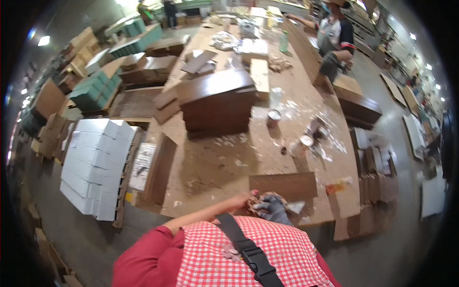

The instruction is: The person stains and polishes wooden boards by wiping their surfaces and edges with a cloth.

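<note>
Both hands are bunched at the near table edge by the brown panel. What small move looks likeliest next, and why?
Probably lifting the hands clear of the chest toward the brown panel. The bare left hand and gloved right hand meet over a small crumpled brownish thing at the table edge, just short of the panel. What they grip is unclear.

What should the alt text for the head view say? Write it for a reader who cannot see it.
Seen from above, a person in a red-checked apron holds a small crumpled brownish wad at the near edge of a long, littered workbench, bare left hand and grey-gloved right hand together on it. A dark wood panel lies just beyond, a stack of dark boards farther up, and another worker stands at the far end.
</note>
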### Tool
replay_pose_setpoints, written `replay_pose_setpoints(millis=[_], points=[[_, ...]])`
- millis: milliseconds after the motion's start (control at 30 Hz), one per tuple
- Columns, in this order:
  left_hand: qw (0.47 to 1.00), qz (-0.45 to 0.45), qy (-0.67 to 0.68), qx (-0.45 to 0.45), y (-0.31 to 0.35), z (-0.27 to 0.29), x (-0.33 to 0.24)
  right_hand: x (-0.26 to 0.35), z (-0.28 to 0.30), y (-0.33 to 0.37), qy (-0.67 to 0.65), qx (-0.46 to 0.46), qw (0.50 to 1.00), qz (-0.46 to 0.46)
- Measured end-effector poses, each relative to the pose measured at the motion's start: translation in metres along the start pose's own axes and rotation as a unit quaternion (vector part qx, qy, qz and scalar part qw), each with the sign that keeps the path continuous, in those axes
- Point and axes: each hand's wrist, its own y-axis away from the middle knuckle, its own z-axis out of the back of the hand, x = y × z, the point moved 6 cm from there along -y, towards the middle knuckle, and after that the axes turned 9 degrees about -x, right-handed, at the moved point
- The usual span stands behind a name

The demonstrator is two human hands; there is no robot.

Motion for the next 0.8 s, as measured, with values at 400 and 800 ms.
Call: replay_pose_setpoints(millis=[400,800], points=[[0.989,0.02,-0.141,-0.034,-0.002,0.02,-0.021,0.114,0.108,0.035,0.354,-0.139,0.721,0.58],[0.753,-0.326,-0.477,-0.315,0.048,0.047,-0.079,0.17,0.202,0.053,0.043,-0.208,0.841,0.498]])
